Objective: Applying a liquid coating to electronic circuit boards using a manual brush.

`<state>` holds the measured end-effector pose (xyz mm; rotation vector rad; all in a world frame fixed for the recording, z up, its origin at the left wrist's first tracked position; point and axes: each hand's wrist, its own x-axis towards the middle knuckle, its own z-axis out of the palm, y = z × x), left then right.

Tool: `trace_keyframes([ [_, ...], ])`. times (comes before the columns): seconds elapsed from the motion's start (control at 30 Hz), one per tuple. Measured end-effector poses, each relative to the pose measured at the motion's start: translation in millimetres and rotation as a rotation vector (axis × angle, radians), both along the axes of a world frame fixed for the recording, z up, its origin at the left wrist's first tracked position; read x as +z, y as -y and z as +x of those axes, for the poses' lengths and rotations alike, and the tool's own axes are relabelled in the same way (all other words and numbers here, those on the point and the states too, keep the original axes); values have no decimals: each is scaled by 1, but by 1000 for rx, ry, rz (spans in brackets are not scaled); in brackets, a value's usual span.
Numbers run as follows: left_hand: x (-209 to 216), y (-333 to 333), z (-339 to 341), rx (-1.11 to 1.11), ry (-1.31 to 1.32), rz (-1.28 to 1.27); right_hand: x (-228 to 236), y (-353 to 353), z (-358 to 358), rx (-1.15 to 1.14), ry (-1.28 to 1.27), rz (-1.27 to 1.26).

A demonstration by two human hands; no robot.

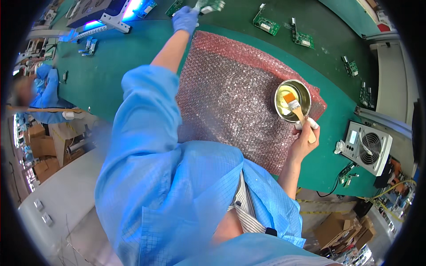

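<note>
At the far edge of the bench, my left hand wears a blue glove. Its fingers are closed on the edge of a green circuit board, which is partly blurred. A second green board lies just left of the glove. My right hand, with white covers on some fingertips, grips the wooden handle of a flat paintbrush. The orange bristles are over a round metal bowl with yellowish liquid inside; whether they touch the liquid I cannot tell. The bowl rests on pink bubble wrap.
Several circuit boards lie along the far and right parts of the green bench. A lamp unit glows blue-violet at the far left. A white fan unit stands at the right. Another person's blue sleeve shows at the left.
</note>
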<state>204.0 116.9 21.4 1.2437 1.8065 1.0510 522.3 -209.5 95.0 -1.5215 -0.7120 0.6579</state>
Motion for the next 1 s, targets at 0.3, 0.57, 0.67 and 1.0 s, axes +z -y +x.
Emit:
trace_keyframes([
  [0.3,12,95,-47,-70,870,-169,-5,2,25,-52,-17,-74],
  [0.57,0,122,-29,-221,1233,-175,-16,6,35,-5,-26,-182],
  [0.67,22,135,-6,-263,1243,-189,-18,5,36,22,3,-184],
  [1.0,66,139,-7,-419,1244,-124,-4,20,60,51,116,-115],
])
